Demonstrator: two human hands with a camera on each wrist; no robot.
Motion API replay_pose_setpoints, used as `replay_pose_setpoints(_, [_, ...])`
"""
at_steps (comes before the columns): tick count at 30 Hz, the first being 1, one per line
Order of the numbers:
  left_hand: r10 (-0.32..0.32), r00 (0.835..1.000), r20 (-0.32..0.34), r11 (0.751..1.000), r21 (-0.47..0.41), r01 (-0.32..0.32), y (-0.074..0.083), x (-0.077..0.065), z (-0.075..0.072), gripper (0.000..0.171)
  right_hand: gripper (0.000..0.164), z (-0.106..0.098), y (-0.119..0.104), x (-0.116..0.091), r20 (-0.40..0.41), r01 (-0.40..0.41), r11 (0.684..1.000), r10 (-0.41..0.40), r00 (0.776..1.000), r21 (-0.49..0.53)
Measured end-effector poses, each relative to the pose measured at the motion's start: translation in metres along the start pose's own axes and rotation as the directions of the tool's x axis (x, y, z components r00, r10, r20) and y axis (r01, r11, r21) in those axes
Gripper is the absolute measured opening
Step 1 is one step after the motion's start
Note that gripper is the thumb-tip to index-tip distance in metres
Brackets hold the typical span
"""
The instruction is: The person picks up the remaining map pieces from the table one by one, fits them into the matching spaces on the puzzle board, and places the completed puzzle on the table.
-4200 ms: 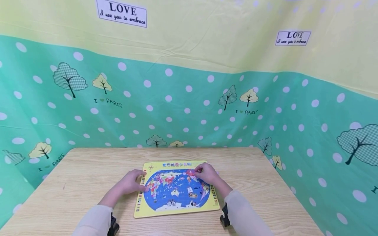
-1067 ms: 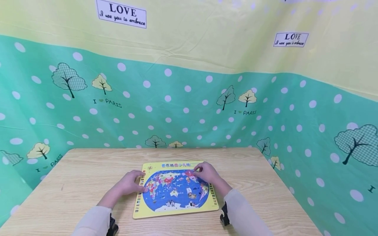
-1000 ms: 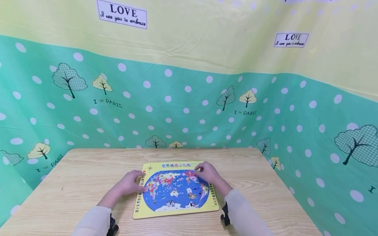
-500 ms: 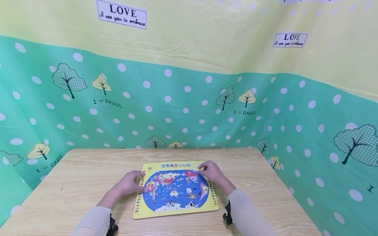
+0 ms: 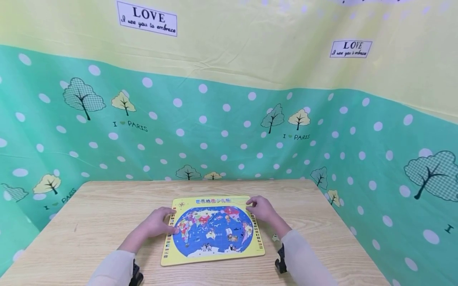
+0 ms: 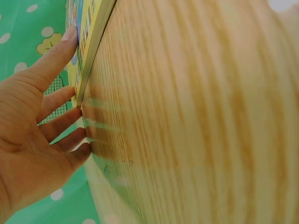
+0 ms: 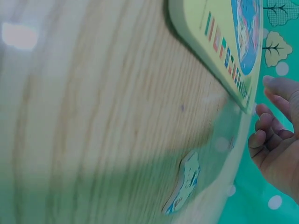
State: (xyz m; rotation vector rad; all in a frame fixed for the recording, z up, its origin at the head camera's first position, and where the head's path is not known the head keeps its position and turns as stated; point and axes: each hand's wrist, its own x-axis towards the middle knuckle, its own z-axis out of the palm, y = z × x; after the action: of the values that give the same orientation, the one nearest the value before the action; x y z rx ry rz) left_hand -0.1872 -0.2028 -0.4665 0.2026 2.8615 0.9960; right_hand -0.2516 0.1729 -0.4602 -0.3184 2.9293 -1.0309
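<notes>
A yellow-bordered world map puzzle board point(image 5: 214, 260) lies flat on the table, its oval map blue with coloured land pieces. Along its left edge rests my left hand point(image 5: 158, 222); the thumb lies over the border and the other fingers are spread at the edge and table, as the left wrist view shows. Near the upper right corner hovers my right hand point(image 5: 262, 208), fingers loosely bent and nothing between them. A red puzzle piece point(image 5: 231, 213) sits within the map's upper right. One loose pale puzzle piece point(image 7: 184, 182) lies on the table below the right hand.
The wooden table point(image 5: 118, 206) reaches back to a green and yellow curtain point(image 5: 214, 131) printed with dots and trees. Another curtain wall point(image 5: 393, 190) closes off the right side. Wrist cameras point(image 5: 280, 260) sit under both sleeves.
The right hand has drawn away from the red puzzle piece toward the board's right corner, uncovering that piece. A loose puzzle piece now shows by the right forearm. The left hand has stayed put.
</notes>
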Motion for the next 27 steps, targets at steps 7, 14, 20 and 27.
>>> replay_pose_setpoints(7, [-0.008,1.0,-0.001,1.0,-0.013,0.008,0.0,-0.001,0.0,0.082,0.019,-0.005,0.012,-0.001,-0.022,-0.029,0.999,0.03,0.999,0.012])
replay_pose_setpoints(14, [-0.012,1.0,0.001,1.0,-0.009,0.012,-0.001,0.0,0.001,0.081,0.021,-0.012,0.018,-0.003,-0.044,-0.054,0.998,0.054,0.998,0.02])
replay_pose_setpoints(20, [-0.007,1.0,0.0,1.0,-0.009,0.007,-0.001,0.0,0.001,0.082,0.02,-0.019,0.025,-0.006,-0.063,-0.051,0.998,0.053,0.997,0.026])
replay_pose_setpoints(27, [-0.004,1.0,-0.003,1.0,-0.015,0.003,-0.001,-0.001,0.001,0.081,0.021,-0.024,0.036,-0.007,-0.072,-0.082,0.996,0.084,0.994,0.038])
